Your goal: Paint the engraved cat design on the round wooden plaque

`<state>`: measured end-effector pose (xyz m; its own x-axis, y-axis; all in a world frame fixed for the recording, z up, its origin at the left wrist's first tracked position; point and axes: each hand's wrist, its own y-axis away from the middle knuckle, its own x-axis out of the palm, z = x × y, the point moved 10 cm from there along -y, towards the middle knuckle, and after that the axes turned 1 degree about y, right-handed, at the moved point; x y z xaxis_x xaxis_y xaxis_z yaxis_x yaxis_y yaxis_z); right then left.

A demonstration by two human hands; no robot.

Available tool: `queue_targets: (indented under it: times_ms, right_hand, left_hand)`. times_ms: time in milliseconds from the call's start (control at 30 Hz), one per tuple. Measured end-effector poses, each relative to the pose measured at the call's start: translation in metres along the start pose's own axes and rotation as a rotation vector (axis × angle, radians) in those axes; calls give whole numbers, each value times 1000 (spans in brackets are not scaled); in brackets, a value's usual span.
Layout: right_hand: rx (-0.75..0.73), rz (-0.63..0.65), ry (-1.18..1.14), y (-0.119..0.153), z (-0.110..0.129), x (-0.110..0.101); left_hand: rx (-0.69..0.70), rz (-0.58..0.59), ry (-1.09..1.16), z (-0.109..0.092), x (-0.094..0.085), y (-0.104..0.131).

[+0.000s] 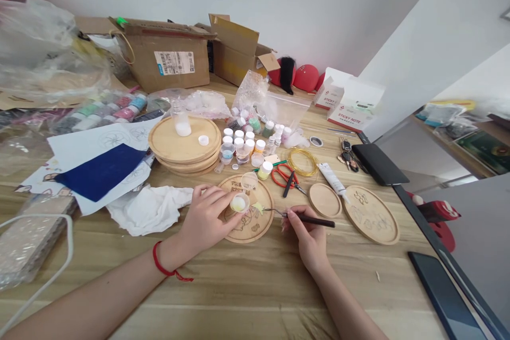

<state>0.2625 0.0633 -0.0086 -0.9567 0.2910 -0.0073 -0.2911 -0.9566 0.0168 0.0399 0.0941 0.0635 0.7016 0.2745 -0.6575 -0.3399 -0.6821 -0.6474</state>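
Note:
My left hand (209, 211) is closed on the side of a small clear cup (239, 203) with white and pale yellow contents. The cup is above a round wooden plate (261, 231) bearing line drawings and lettering. In my right hand (309, 238) is a thin metal tool with a dark handle (319, 220), gripped like a pen. Its tip touches or hovers over a pale yellow patch (259, 207) on the plate, beside the cup. A jar with yellow contents (265, 171) and a clear round lid (249, 180) are just behind the plate.
Several white-capped jars (239, 143) cluster behind. Stacked wooden plates (179, 149) hold a bottle (182, 123). Orange-handled scissors (283, 176), gold wire (303, 161), a white tube (332, 179) and another drawn plate (371, 215) lie right. Crumpled white cloth (147, 208) lies left.

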Motion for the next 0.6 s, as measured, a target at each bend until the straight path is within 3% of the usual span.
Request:
queue_targets:
  times_ms: [600]
  right_hand:
    - [-12, 11, -1, 1, 0, 0]
  left_hand:
    - [13, 0, 3, -1, 0, 0]
